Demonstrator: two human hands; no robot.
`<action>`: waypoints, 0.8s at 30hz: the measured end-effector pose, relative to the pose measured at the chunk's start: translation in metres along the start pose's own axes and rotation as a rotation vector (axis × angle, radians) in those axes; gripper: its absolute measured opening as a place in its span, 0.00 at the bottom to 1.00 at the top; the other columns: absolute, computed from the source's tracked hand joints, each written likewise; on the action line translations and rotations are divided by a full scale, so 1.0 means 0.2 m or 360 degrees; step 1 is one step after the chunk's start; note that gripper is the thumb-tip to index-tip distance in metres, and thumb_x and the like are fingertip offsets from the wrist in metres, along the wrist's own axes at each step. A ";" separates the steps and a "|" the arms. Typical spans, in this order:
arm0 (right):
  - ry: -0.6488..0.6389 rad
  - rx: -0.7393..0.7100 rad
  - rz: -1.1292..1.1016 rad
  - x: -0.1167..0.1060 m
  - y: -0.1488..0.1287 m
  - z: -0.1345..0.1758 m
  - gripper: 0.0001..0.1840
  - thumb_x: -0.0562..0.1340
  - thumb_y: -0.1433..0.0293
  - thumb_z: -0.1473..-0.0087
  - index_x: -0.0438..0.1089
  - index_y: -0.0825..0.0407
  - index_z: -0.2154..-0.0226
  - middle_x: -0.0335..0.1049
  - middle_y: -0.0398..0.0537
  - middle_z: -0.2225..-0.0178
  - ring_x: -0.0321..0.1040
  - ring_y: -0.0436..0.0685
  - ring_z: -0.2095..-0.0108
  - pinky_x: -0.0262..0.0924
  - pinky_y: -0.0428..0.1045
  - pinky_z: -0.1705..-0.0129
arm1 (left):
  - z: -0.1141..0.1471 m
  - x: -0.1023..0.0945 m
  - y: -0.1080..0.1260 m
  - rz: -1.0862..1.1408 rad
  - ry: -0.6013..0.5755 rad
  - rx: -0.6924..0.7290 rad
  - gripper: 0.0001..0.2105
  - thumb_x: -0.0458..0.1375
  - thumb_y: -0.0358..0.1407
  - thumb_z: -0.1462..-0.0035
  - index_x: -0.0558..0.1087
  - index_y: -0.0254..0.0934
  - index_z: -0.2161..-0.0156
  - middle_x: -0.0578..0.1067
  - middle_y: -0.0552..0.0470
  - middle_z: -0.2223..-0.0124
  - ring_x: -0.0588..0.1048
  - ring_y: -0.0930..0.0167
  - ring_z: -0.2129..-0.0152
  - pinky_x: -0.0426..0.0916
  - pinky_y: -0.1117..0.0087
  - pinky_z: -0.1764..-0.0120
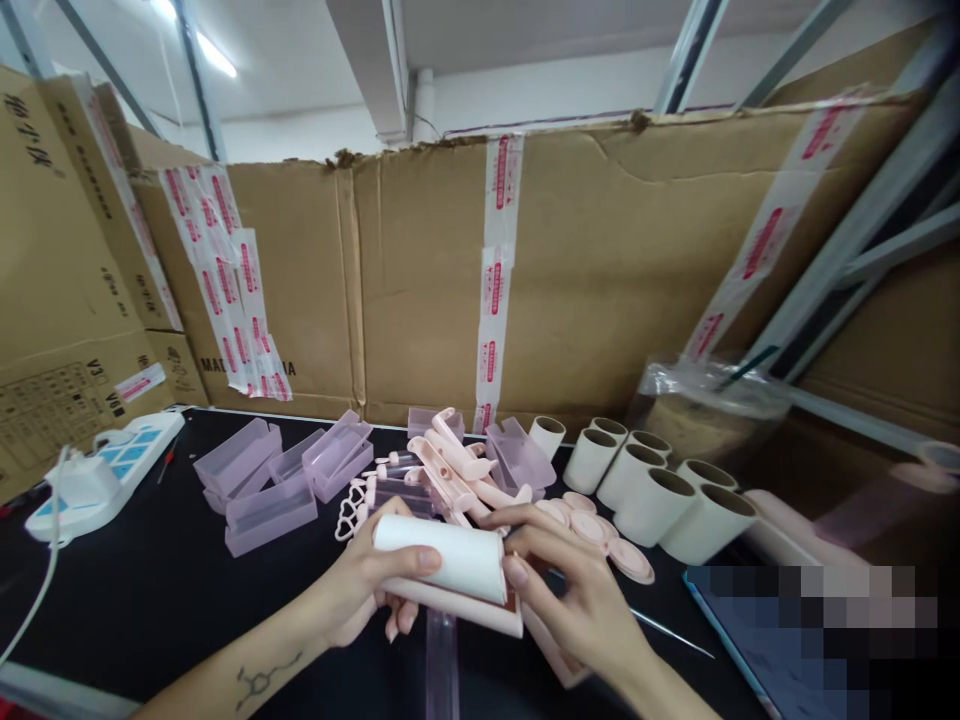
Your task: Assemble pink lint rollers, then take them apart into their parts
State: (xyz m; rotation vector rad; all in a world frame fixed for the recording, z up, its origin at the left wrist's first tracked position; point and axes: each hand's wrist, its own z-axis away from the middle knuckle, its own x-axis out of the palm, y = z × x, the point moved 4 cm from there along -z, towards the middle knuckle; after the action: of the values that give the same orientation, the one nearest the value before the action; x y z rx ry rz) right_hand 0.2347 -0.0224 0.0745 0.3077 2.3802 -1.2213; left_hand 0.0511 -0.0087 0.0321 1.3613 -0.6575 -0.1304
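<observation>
My left hand (356, 585) is wrapped round a white paper roll (454, 555) and the pale pink trough-shaped casing (480, 612) beneath it, its thumb lying across the roll. At the right end of the roll, my right hand (566, 580) has its thumb and fingers drawn together; what they pinch is hidden. Just behind my hands lies a pile of curved pink plastic parts (450, 465). Heart-shaped pink pieces (350, 508) are left of it. Flat round pink caps (592, 525) lie beyond my right hand. Another pink part (555, 650) rests under my right hand.
Translucent purple boxes (270, 515) are stacked at the left. Several white rolls (656, 508) stand upright at the right, near a plastic-wrapped container (697, 410). A power strip (112, 480), a thin metal tool (671, 632) and a blue-edged device (735, 640) lie about. Cardboard walls (420, 280) enclose the back.
</observation>
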 end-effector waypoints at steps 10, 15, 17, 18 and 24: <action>-0.0160 0.0261 -0.0263 0.06 0.07 0.04 0.26 0.64 0.64 0.51 0.64 0.43 0.48 0.68 0.51 0.52 0.69 0.58 0.67 0.66 0.53 0.64 | 0.00 0.00 0.02 -0.0053 0.0114 0.0112 0.17 0.62 0.40 0.52 0.56 0.38 0.67 0.69 0.58 0.80 0.65 0.79 0.92 0.56 0.83 0.91; -0.0119 0.0335 -0.0396 0.04 0.09 0.01 0.22 0.64 0.63 0.51 0.67 0.45 0.52 0.70 0.50 0.56 0.68 0.60 0.63 0.66 0.53 0.63 | -0.02 -0.03 0.03 0.0048 0.0067 0.0165 0.18 0.54 0.47 0.46 0.57 0.38 0.57 0.70 0.57 0.79 0.69 0.74 0.89 0.64 0.78 0.88; -0.0099 0.0346 -0.0459 0.03 0.09 -0.01 0.21 0.64 0.62 0.52 0.67 0.45 0.53 0.68 0.51 0.53 0.68 0.59 0.62 0.66 0.52 0.63 | -0.02 -0.03 0.05 0.0078 0.0069 0.0248 0.18 0.52 0.47 0.45 0.56 0.39 0.55 0.70 0.57 0.78 0.71 0.73 0.87 0.66 0.76 0.85; -0.0094 0.0352 -0.0481 0.03 0.09 -0.02 0.21 0.64 0.62 0.52 0.67 0.45 0.53 0.66 0.52 0.51 0.68 0.59 0.62 0.66 0.52 0.62 | -0.02 -0.03 0.06 0.0080 0.0068 0.0285 0.17 0.53 0.46 0.45 0.56 0.39 0.55 0.70 0.57 0.77 0.72 0.73 0.86 0.67 0.75 0.84; -0.0157 0.0352 -0.0456 0.05 0.08 -0.02 0.22 0.58 0.61 0.46 0.60 0.46 0.49 0.61 0.52 0.47 0.63 0.59 0.53 0.60 0.53 0.51 | -0.04 -0.03 0.05 0.0103 0.0045 0.0287 0.17 0.54 0.44 0.45 0.56 0.40 0.55 0.69 0.56 0.73 0.70 0.75 0.86 0.63 0.78 0.84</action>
State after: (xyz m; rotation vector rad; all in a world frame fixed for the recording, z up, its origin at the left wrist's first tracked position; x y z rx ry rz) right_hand 0.2320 -0.0097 0.0602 -0.0296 2.2622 -1.5957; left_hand 0.0460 0.0029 0.0389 1.5104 -0.7021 0.0002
